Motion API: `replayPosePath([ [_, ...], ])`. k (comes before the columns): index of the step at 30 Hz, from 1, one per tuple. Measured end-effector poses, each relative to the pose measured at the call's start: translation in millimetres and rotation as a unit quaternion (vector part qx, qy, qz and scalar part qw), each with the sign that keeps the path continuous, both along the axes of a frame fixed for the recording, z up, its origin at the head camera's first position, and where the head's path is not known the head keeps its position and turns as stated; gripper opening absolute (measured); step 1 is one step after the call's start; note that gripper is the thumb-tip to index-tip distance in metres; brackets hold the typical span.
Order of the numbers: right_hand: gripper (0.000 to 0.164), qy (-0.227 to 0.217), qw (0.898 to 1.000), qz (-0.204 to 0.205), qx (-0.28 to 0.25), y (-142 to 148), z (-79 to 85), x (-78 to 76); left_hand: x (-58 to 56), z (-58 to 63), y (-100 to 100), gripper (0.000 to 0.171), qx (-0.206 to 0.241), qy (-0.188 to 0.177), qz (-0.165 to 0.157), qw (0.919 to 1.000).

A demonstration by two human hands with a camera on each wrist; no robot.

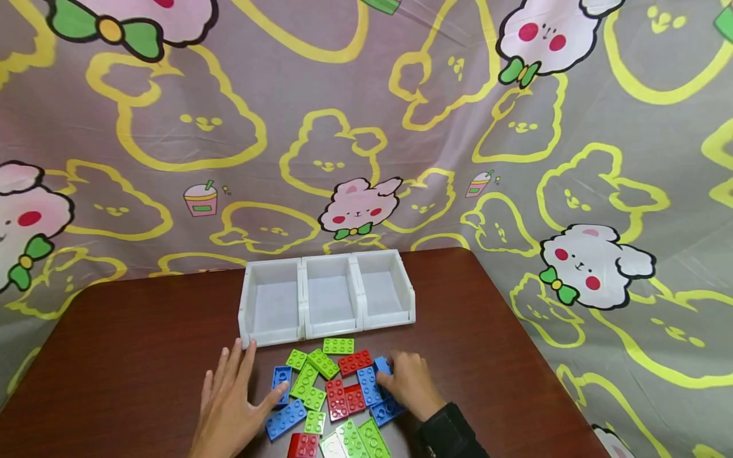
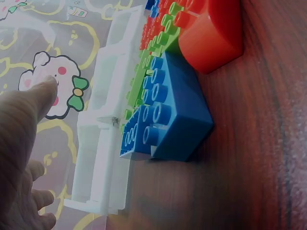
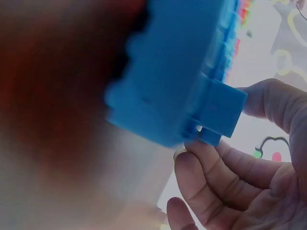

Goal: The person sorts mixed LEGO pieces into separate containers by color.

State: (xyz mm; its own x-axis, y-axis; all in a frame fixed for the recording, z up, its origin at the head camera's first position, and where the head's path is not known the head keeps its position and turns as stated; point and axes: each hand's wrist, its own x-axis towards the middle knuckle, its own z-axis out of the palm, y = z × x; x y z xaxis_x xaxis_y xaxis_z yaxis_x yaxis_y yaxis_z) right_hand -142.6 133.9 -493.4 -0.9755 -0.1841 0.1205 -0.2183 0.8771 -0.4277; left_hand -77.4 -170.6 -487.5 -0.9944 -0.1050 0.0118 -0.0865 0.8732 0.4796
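Note:
My right hand, at the right side of a pile of toy building bricks, pinches a small blue brick between thumb and fingers. The right wrist view shows that small brick at the fingertips, with a larger blue brick close to the camera. Another blue brick lies just below this hand, partly covered by it. On the pile's left side, my left hand is spread with straight fingers and holds nothing. Its thumb overlaps an upturned blue brick, and a long blue brick lies nearby.
Three joined white bins stand behind the bricks, near the left fingertips. Between the hands lie several green bricks and red bricks. A patterned cloth hangs behind the brown table and along its right side.

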Motion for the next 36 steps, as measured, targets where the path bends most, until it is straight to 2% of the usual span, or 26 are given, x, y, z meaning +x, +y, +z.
replayPosePath([
  [5, 0.018, 0.025, 0.999, -0.012, -0.038, 1, 18.8, -14.8, -0.1, 3.1, -1, 0.110, 0.000, -0.003, 0.002, 1.0000],
  [11, 0.022, 0.079, 0.994, -0.018, -0.069, 1, 36.8, -50.0, -1.1, 5.3, -1, 0.110, 0.000, -0.005, 0.002, 1.0000],
  [16, 0.023, 0.107, 0.991, -0.027, -0.069, -1, 39.4, -81.1, -1.9, 6.8, -2, 0.111, -0.001, -0.007, 0.004, 1.0000],
  [21, 0.022, 0.102, 0.992, -0.045, -0.056, -2, 35.0, -104.1, -4.8, 6.6, -3, 0.107, -0.005, 0.023, 0.002, 0.9997],
  [26, 0.017, 0.101, 0.993, -0.057, -0.037, -6, 30.3, -115.7, -18.1, 6.5, -8, 0.102, -0.013, 0.053, -0.002, 0.9985],
  [31, 0.027, 0.134, 0.990, -0.044, -0.003, -13, 28.3, -119.6, -34.7, 5.9, -17, 0.102, -0.016, 0.050, -0.007, 0.9986],
  [36, 0.028, 0.163, 0.985, -0.041, 0.035, -18, 24.4, -120.0, -44.3, 3.4, -24, 0.103, -0.013, 0.043, -0.014, 0.9989],
])
